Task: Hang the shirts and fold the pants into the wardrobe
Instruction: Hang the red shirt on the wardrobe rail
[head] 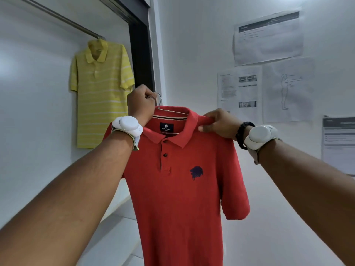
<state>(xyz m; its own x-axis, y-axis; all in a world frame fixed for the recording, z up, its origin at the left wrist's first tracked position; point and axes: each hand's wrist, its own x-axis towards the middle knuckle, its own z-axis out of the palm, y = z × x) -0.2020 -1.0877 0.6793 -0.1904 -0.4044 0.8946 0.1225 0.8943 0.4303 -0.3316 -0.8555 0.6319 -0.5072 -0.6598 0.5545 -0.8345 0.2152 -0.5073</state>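
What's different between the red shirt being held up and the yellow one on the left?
The red shirt is plain with a dark chest emblem; the yellow shirt has pale stripes and no visible emblem. The yellow shirt hangs from the rail, while the red shirt is held in the air on its hanger. Both are short-sleeved polo shirts with collars.

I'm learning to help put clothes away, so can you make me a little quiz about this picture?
1. True or false: the yellow shirt already hangs on the rail.
2. What colour is the shirt that the right hand pinches?
3. Which one grips the hanger by its hook? A. the left hand B. the right hand C. neither

Key: 1 true; 2 red; 3 A.
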